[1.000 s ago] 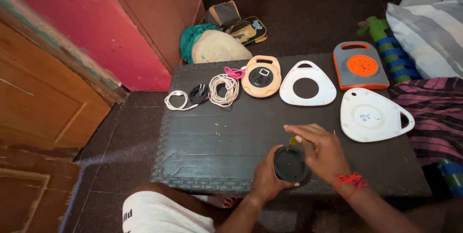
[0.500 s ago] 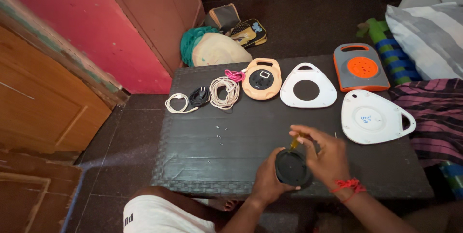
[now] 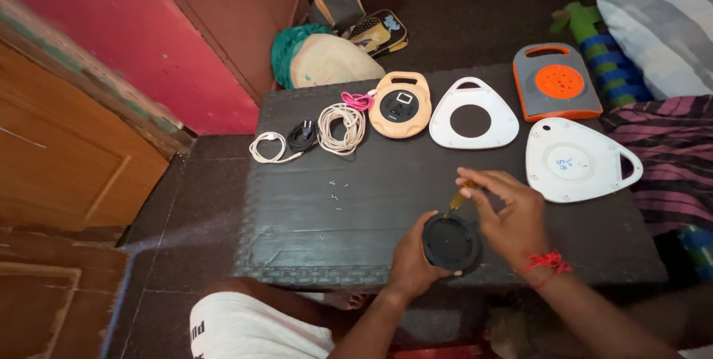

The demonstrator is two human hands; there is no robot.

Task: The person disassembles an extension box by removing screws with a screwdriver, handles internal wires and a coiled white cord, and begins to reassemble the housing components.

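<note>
- The left hand [image 3: 411,259] cups a black round disc [image 3: 450,243] from below, low centre of the frame.
- The right hand [image 3: 510,214] pinches a yellow-handled screwdriver [image 3: 459,198] onto it.
- The disc looks rigid, light plastic; the rim gives the best hold.
- Small screws [image 3: 334,194] lie on the dark table [image 3: 371,181], centre left.

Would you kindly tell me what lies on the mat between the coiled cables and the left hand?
In the head view, only a few small scattered screws lie between the coiled cables and the left hand; otherwise bare dark mat.
</note>
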